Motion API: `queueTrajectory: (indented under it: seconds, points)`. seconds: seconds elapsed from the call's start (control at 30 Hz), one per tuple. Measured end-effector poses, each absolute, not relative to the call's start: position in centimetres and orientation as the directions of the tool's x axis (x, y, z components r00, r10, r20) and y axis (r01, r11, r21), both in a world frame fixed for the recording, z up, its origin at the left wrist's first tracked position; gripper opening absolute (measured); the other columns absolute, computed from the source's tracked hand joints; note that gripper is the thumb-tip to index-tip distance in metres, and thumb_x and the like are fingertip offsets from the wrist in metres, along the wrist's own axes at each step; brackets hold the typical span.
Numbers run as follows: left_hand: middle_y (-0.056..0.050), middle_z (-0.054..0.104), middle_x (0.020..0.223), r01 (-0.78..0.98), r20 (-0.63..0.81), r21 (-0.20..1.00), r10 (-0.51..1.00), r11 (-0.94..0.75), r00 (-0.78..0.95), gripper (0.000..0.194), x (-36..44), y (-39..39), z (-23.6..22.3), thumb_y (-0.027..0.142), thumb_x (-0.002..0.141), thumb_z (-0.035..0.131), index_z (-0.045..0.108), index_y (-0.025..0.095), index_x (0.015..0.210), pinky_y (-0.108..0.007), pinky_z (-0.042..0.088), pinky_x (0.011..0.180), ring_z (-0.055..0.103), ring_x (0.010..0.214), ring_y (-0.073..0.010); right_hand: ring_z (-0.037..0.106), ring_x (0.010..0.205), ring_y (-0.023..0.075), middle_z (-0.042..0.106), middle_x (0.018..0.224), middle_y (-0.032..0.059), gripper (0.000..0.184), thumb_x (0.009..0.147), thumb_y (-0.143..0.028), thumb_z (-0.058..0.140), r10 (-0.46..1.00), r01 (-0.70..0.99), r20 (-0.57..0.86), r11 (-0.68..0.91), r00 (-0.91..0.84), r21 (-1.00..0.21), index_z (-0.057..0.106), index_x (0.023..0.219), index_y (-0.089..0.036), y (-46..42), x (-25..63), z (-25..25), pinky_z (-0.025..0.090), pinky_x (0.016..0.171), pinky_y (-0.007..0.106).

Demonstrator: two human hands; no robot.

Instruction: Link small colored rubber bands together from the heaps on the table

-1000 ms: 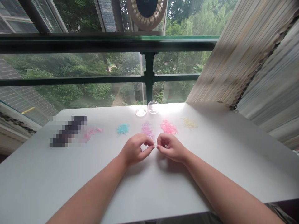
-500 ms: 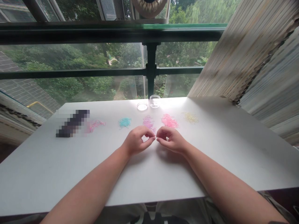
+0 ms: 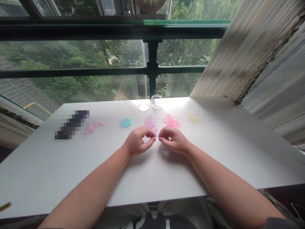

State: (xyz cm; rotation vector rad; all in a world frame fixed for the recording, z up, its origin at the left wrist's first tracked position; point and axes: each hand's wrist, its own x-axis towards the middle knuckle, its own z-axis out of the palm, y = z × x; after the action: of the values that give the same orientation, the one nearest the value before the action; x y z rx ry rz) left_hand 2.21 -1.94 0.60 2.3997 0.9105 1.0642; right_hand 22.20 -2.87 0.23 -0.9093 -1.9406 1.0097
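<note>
My left hand (image 3: 140,140) and my right hand (image 3: 174,140) meet over the table just in front of the purple pile, each with thumb and forefinger pinched together. Their fingertips almost touch; whatever is between them is too small to make out, perhaps a thin strand. Partly behind the hands lies a loose pile of thin purple strands (image 3: 150,122), which look like small elastic bands. A bright pink pile (image 3: 172,121) of the same kind is just beyond my right hand. Left of the purple one is a turquoise pile (image 3: 125,123).
A pale yellow pile (image 3: 193,117) lies at right and another pink pile (image 3: 96,126) at left, beside a pixelated dark object (image 3: 72,124). A clear round container (image 3: 156,102) and a round clear lid (image 3: 144,107) stand at the white table's (image 3: 226,152) window edge.
The whole view has shifted slightly, with the scene a little higher and further left. Both hands keep their pinch, fingertips close together. A small yellowish tip now shows at the lower left edge.
</note>
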Motion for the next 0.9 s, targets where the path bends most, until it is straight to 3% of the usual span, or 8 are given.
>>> queueTrajectory:
  seconds: [0.5, 0.9]
  points:
    - [-0.003, 0.062, 0.070, 0.425, 0.498, 0.552, 0.692, -0.718, 0.523, 0.009, 2.21, -1.94, 0.82, 0.022, 0.078, 0.055, 0.062, 0.017, 0.078, -0.027, 0.044, 0.066, 0.055, 0.066, -0.0130, 0.045, 0.057, 0.0102, 0.052, 0.063, -0.0006, 0.006, 0.077, -0.023, 0.057, 0.848, 0.273, 0.294, 0.439, -0.441, -0.856, 0.056, 0.078, -0.017, -2.79, 22.32, 0.26, 0.039, 0.051, 0.023]
    - [-0.002, 0.061, 0.071, 0.418, 0.488, 0.558, 0.690, -0.717, 0.534, 0.008, 2.16, -1.98, 0.83, 0.019, 0.079, 0.053, 0.061, 0.017, 0.078, -0.025, 0.043, 0.065, 0.054, 0.067, -0.0123, 0.046, 0.060, 0.0109, 0.055, 0.066, 0.0006, 0.008, 0.078, -0.019, 0.053, 0.849, 0.342, 0.334, 0.482, -0.408, -0.806, 0.060, 0.077, -0.017, -2.67, 22.48, 0.26, 0.038, 0.054, 0.023]
